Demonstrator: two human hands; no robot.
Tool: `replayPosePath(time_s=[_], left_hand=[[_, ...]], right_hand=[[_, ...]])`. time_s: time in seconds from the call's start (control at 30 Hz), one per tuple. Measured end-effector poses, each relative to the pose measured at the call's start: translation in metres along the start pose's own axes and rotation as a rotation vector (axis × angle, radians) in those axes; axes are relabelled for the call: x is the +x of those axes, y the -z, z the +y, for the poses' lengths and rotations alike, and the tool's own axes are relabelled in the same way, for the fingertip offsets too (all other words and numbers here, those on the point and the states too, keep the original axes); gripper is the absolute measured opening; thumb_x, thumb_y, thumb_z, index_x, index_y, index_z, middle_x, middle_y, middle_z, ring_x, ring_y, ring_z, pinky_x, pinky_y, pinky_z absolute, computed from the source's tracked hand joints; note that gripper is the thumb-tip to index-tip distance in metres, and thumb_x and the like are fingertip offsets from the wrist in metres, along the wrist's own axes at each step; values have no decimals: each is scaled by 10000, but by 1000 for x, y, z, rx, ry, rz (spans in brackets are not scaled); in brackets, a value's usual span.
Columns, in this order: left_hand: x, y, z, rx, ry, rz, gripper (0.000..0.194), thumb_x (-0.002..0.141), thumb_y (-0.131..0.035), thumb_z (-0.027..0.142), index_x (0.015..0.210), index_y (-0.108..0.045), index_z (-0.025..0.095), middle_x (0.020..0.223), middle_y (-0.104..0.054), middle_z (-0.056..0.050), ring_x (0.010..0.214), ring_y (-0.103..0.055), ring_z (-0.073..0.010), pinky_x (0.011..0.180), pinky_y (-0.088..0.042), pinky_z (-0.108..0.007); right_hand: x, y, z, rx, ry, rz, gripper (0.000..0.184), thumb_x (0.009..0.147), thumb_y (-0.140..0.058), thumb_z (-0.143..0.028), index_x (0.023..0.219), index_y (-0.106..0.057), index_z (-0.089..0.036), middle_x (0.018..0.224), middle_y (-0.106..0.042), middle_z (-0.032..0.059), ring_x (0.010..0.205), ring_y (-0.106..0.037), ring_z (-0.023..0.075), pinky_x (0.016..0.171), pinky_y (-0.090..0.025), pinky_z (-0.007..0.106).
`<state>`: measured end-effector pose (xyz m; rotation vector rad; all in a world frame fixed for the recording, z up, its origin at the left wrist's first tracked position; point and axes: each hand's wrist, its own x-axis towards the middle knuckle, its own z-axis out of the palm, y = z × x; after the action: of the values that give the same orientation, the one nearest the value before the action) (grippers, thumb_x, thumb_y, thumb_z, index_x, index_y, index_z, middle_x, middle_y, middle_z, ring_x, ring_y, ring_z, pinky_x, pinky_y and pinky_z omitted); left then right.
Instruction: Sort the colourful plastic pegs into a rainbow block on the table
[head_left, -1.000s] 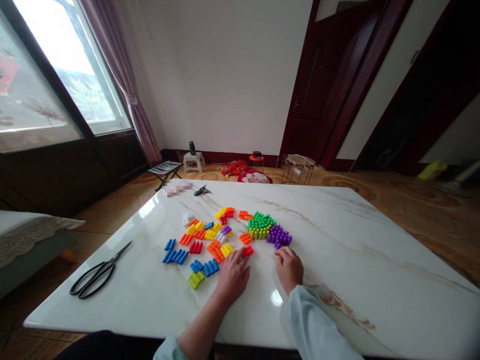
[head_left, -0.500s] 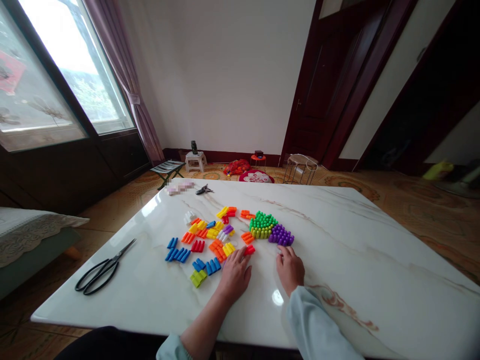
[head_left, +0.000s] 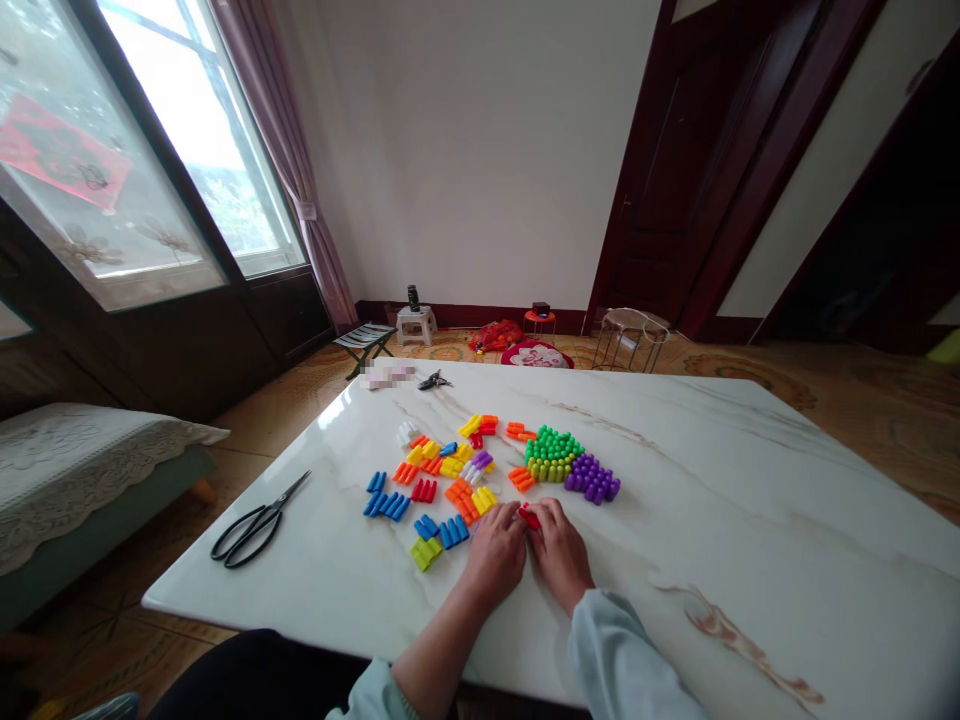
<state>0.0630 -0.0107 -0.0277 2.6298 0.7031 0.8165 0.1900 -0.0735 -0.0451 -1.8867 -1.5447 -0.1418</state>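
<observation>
Over the front of the white marble-look table (head_left: 750,480), my left hand (head_left: 496,552) and my right hand (head_left: 559,552) meet at a small red plastic peg piece (head_left: 529,517). Both have their fingers closed about it, and they partly cover it. Just beyond my hands lie an orange peg piece (head_left: 522,480) and an upright green peg cluster (head_left: 553,448). A purple peg cluster (head_left: 592,480) adjoins the green one on its right. Beside my left hand are a yellow piece (head_left: 484,499) and a blue piece (head_left: 454,532).
Several more coloured peg pieces are scattered leftward, among them a lime-green one (head_left: 426,553). Large black-handled scissors (head_left: 259,523) lie near the left edge. Pliers (head_left: 433,380) rest at the far edge. A white stool (head_left: 416,324) stands by the wall.
My right hand has moved left, from below the purple cluster to the red peg piece beside my left hand. The view has turned left, so the table's contents appear farther right.
</observation>
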Motion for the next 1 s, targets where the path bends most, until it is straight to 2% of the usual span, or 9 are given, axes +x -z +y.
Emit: replayPosePath(time_s=[0.23,0.4,0.47,0.53,0.67,0.77,0.9,1.0], left_hand=[[2,7,-8,29,62,82,256,863,-473,153,1052,-628,227,1243,-578,-64,1114,-523,-228,950,-451,-407],[34,20,-34,118,281,218,340,820,-483,121,1121,-606,223,1194,-595,-74,1109,-507,-254,932,-436,-438],[48,22,-46,169,350,198,384,808,-493,131,1168,-591,221,1219,-591,-77,1115,-498,-268,921,-431,-439],[58,23,-57,219,380,126,428,789,-512,135,1205,-578,211,1229,-596,-85,1123,-492,-280,919,-420,-438],[73,24,-65,264,381,40,372,803,-489,123,1133,-626,229,1067,-664,-82,1067,-523,-272,900,-407,-429],[76,29,-58,252,375,106,329,838,-476,154,1119,-624,243,1056,-649,-75,1024,-540,-258,879,-414,-416],[48,28,-29,81,215,226,247,879,-465,214,1085,-601,233,1004,-622,-57,962,-553,-217,835,-448,-351],[12,16,-8,-28,145,132,172,865,-477,209,982,-603,212,884,-608,-50,831,-568,-192,732,-467,-304]], right_hand=[[2,-2,-5,-130,27,-36,199,944,-381,-215,1007,-569,-193,977,-562,69,797,-602,174,700,-462,271],[2,-4,-6,-178,63,-42,208,975,-356,-263,979,-551,-188,979,-554,70,815,-574,186,721,-438,286],[1,-5,-6,-198,67,-38,198,970,-355,-232,996,-546,-187,979,-555,72,802,-567,185,713,-433,285],[0,-6,-5,-209,71,-33,196,953,-356,-184,1014,-543,-187,970,-556,72,796,-564,184,705,-430,281],[0,-7,-5,-200,78,-15,190,927,-381,-156,1014,-547,-190,969,-563,74,810,-570,188,706,-439,280],[1,-7,-6,-175,67,13,194,945,-363,-193,990,-552,-187,989,-574,84,816,-588,187,718,-459,285],[-1,-8,-6,-145,52,95,306,936,-354,-230,1207,-478,-162,1202,-532,131,939,-609,209,771,-495,312],[-5,-9,-4,-116,101,111,399,908,-380,-222,1299,-408,-149,1267,-511,141,1031,-592,224,792,-506,318]])
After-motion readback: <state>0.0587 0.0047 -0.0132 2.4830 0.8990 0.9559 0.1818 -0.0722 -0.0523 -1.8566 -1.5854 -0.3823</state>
